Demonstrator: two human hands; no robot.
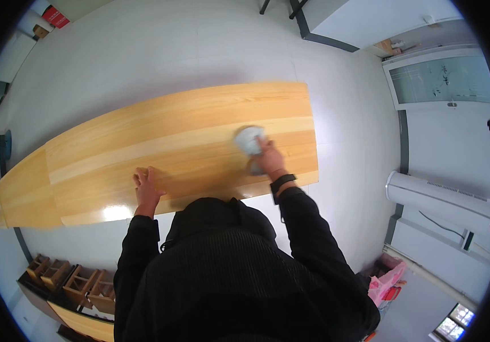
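A long, light wooden table [199, 122] stretches across in front of me, its right end square. My right hand [270, 157] is pressed down on a pale, whitish cloth [249, 139] on the right part of the tabletop. The cloth is blurred, and part of it is covered by the fingers. Toward the near edge, left of the middle, my left hand [148, 187] touches the wood with bent fingers apart and nothing in them.
Wooden stools [80, 285] sit on a second table at the lower left. A tall white air conditioner [436, 191] and a glass-fronted cabinet [444, 80] stand on the right. At the lower right is a pink plastic bag [384, 282]. A small fan [7, 145] is at the far left.
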